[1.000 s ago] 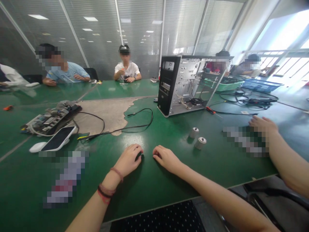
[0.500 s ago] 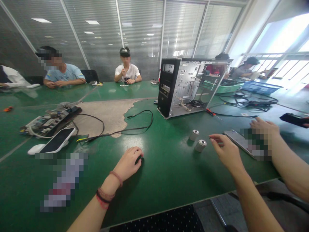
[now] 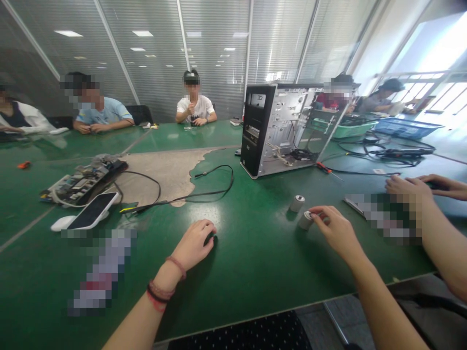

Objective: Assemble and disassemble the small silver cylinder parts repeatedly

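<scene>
My left hand (image 3: 195, 243), with bracelets at its wrist, rests on the green table (image 3: 248, 262). Its fingers are curled toward the thumb; a dark patch shows between them, and I cannot make out what it is. Thumb and forefinger of my right hand (image 3: 330, 226) pinch the top of the nearer grey metal cylinder (image 3: 304, 222), which stands on the table. Just behind it stands a second grey cylinder (image 3: 296, 204) with a small dark spot on top, apart from my fingers.
An opened computer case (image 3: 255, 141) stands behind the cylinders, a screwdriver (image 3: 323, 168) by it. A black cable (image 3: 229, 182), circuit board (image 3: 87, 180) and white phone-like device (image 3: 93, 211) lie left. Another person's hands (image 3: 410, 189) are at right. Baskets (image 3: 406, 131) stand farther back.
My right hand has moved left to the nearer cylinder and now touches its top. At right, the other person's second hand has come in beside the first. My left hand stays put.
</scene>
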The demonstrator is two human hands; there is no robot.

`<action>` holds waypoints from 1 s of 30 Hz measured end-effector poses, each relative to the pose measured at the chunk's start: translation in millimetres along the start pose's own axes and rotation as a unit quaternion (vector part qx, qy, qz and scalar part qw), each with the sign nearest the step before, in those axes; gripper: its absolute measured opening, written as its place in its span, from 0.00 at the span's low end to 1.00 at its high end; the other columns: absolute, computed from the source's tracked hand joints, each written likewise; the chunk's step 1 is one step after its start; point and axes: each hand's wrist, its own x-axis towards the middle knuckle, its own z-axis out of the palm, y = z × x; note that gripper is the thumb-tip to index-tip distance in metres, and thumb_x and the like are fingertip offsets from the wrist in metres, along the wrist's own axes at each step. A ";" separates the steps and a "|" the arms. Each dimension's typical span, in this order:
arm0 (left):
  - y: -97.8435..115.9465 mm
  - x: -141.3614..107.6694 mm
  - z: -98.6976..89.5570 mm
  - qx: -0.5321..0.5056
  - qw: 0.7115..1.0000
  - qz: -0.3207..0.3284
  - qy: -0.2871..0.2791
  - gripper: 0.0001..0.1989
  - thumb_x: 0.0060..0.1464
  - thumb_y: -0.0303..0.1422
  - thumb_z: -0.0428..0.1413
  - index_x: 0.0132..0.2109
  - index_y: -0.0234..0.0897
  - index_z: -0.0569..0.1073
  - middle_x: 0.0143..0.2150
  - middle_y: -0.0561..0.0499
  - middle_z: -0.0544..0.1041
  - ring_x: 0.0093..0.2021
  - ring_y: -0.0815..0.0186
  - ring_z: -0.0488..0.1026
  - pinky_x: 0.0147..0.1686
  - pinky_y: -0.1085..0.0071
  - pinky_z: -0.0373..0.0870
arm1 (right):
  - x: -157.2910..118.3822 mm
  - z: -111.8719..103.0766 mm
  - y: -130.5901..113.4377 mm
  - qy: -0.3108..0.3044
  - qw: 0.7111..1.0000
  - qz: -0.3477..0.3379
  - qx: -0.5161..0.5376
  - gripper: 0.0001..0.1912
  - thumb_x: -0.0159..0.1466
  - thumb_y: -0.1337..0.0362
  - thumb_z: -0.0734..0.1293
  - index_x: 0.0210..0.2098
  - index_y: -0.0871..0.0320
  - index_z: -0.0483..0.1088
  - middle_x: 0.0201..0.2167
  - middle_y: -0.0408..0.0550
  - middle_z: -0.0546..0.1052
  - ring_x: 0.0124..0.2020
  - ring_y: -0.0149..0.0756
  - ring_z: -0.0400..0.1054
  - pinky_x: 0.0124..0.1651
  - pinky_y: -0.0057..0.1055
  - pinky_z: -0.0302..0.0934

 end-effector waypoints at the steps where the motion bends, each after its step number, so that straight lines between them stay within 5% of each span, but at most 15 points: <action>1: 0.4 -0.1 0.0 -0.002 1.000 0.000 -0.001 0.08 0.52 0.24 0.49 0.39 0.38 0.69 0.42 0.48 0.70 0.44 0.60 0.68 0.47 0.61 0.65 | 0.2 -0.2 1.0 -0.003 1.000 0.000 0.005 0.12 0.61 0.58 0.60 0.37 0.55 0.71 0.36 0.48 0.72 0.29 0.36 0.68 0.35 0.35 0.63; 12: 1.9 0.3 1.4 -0.006 1.000 0.007 -0.010 0.08 0.53 0.25 0.49 0.40 0.38 0.69 0.43 0.48 0.70 0.45 0.60 0.67 0.48 0.60 0.64 | 39.4 -11.7 13.0 0.003 0.992 0.050 0.112 0.20 0.58 0.52 0.64 0.45 0.57 0.69 0.38 0.51 0.76 0.37 0.42 0.71 0.39 0.37 0.65; 20: -1.1 1.2 2.6 -0.003 1.000 0.004 -0.007 0.07 0.52 0.24 0.49 0.37 0.38 0.69 0.43 0.47 0.70 0.45 0.60 0.67 0.48 0.61 0.64 | 71.6 12.6 26.3 -0.186 0.910 0.105 0.355 0.28 0.53 0.49 0.68 0.50 0.55 0.68 0.51 0.53 0.71 0.50 0.45 0.67 0.48 0.38 0.63; 30: -1.2 2.2 3.3 -0.010 1.000 0.021 -0.010 0.09 0.53 0.25 0.48 0.40 0.38 0.70 0.45 0.47 0.70 0.46 0.60 0.67 0.49 0.61 0.63 | 65.3 27.5 35.8 -0.173 0.922 0.064 0.341 0.28 0.51 0.52 0.71 0.48 0.57 0.67 0.46 0.53 0.74 0.45 0.43 0.70 0.49 0.39 0.63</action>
